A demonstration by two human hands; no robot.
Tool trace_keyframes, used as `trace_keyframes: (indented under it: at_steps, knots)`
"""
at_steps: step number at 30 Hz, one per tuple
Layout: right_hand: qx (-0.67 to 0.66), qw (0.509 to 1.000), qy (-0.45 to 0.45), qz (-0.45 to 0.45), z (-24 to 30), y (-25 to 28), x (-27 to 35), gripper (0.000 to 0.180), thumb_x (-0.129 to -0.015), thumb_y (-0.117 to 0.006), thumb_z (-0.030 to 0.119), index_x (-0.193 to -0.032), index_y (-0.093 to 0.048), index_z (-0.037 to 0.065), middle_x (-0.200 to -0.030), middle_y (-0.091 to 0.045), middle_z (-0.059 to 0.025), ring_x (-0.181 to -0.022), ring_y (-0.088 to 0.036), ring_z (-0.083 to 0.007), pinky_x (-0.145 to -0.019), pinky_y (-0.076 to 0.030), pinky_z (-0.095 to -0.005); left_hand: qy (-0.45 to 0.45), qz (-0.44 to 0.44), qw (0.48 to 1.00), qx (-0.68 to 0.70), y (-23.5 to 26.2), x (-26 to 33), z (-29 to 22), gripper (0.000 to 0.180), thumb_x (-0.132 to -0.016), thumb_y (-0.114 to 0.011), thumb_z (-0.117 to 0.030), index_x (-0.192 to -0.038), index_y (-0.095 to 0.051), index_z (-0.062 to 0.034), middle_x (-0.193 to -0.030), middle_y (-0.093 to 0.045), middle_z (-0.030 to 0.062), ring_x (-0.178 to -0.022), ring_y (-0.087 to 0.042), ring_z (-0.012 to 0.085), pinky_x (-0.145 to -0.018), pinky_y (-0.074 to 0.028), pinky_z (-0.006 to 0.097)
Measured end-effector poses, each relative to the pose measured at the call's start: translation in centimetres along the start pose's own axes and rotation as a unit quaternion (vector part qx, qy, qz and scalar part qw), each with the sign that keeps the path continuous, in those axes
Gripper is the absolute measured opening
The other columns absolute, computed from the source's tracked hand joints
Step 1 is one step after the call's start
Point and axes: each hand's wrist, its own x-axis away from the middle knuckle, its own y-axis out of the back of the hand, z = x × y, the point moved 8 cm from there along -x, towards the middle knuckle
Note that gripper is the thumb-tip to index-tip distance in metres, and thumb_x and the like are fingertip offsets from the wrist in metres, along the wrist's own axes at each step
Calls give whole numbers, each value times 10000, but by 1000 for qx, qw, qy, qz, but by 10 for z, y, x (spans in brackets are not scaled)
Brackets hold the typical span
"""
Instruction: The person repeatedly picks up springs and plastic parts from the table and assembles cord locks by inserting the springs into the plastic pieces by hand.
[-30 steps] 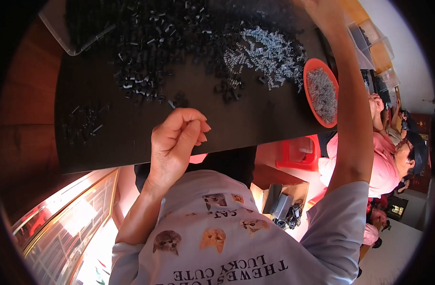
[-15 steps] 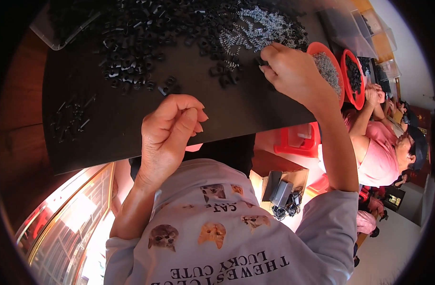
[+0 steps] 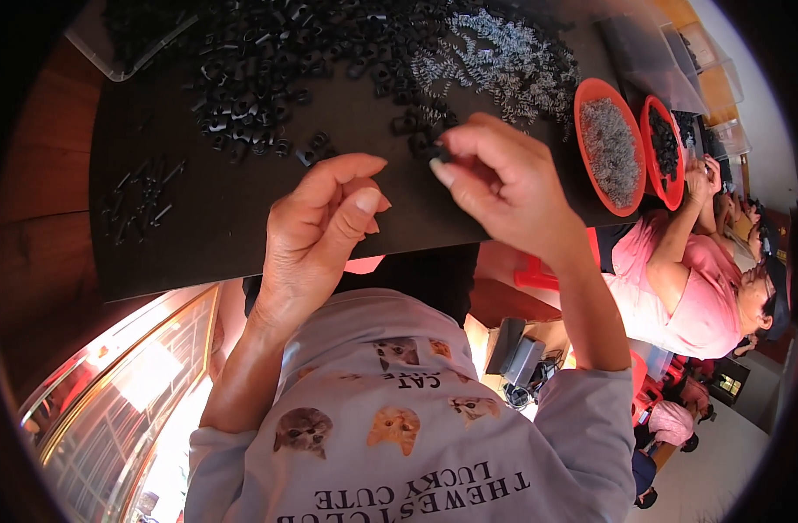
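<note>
My left hand (image 3: 320, 235) is held over the front of the dark table (image 3: 233, 209), its fingers curled in and the thumb bent against them. What lies inside that grip, if anything, is hidden. To its right, my right hand (image 3: 512, 183) pinches a small black plastic part (image 3: 439, 152) between thumb and forefinger. Just beyond the fingertips lie a few loose black parts (image 3: 407, 122). Farther back spread a large heap of black plastic parts (image 3: 251, 96) and, right of it, a pile of small metal springs (image 3: 503, 65).
Small dark pins (image 3: 142, 196) lie scattered at the left. Two red bowls stand at the right: one with small greyish pieces (image 3: 610, 144), one with black pieces (image 3: 665, 144). Clear plastic bins (image 3: 651, 61) sit behind them. A co-worker in pink (image 3: 678, 270) is at the right.
My right hand has come back from the edge of the spring pile toward my left hand, a small black part in its fingertips. The left hand has hardly moved; the view has shifted slightly.
</note>
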Motion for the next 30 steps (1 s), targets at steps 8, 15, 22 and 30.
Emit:
trace_keyframes:
  at_steps: [8,15,22,30]
  knots:
    - [-9,998,57,-25,31,-38,10,173,-781,-656,66,-928,-568,42,-788,-564,-88,-615,-596,-282,-492,-471,-378,-58,-9,997,-39,-1,3,-9,227,-912,-631,-76,-1114,-646,26,-903,-627,52,-762,-592,87,-687,-506,223]
    - [157,985,66,-9,-5,17,-7,129,-818,-631,-4,-945,-625,18,-794,-576,-98,-657,-593,-251,-584,-471,-342,-22,-43,999,18,7,6,-1,186,-956,-591,-159,-1037,-619,6,-896,-651,60,-729,-585,70,-648,-498,207]
    - [384,913,86,104,-37,4,-41,94,-769,-600,33,-863,-596,41,-785,-538,-84,-707,-621,-273,-560,-504,-390,-41,-32,998,25,4,4,-5,209,-990,-530,-213,-1001,-574,-9,-884,-645,52,-694,-557,69,-648,-481,218]
    - [319,944,70,53,-38,7,-44,64,-810,-593,14,-851,-553,42,-796,-565,-60,-663,-603,-222,-552,-467,-335,-6,-31,999,20,4,6,0,166,-937,-625,-159,-962,-578,-2,-775,-615,1,-671,-523,40,-616,-455,190]
